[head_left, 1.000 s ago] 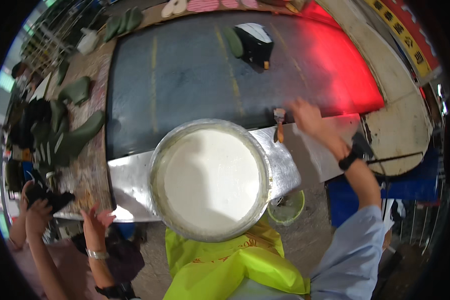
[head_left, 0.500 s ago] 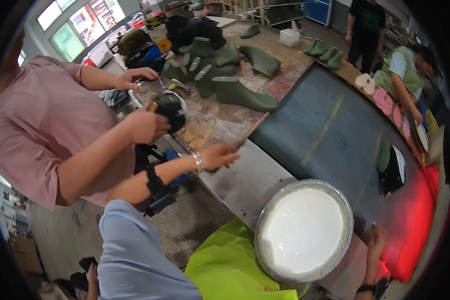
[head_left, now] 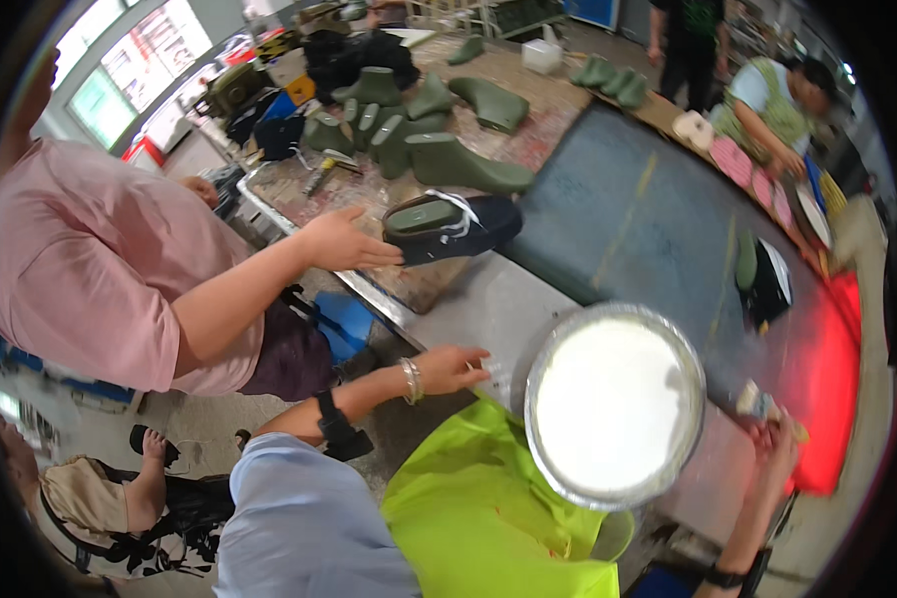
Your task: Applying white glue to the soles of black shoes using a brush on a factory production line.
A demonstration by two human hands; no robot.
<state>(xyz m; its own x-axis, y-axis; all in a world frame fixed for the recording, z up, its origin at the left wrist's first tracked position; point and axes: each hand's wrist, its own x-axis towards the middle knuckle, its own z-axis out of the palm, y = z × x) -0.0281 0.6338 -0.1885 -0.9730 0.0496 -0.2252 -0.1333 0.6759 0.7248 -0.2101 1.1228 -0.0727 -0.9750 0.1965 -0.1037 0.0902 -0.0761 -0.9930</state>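
My left hand point(head_left: 451, 370) hovers over the near edge of the metal tabletop, fingers stretched out and holding nothing. It is left of a large metal bowl point(head_left: 533, 419) filled with white liquid point(head_left: 613, 409). At the right, my right hand point(head_left: 773, 450) is closed on a brush point(head_left: 757, 401) with pale, whitish bristles, held over the belt's near end. A dark navy shoe upper point(head_left: 488, 221) with white laces, stretched over a green last, lies ahead of my left hand. A co-worker's hand point(head_left: 347, 240) touches its heel end.
Several green lasts point(head_left: 468, 164) and a hammer point(head_left: 321, 174) lie on the stained worktable point(head_left: 299, 194). A dark conveyor belt point(head_left: 608, 214) carries another shoe upper point(head_left: 767, 284). Pink soles point(head_left: 731, 159) line its far edge, by a co-worker in green. Red light glows at right.
The co-worker has set the shoe down on the table near me and let go with one hand. My left hand has drawn back; my right hand has risen, showing the brush.
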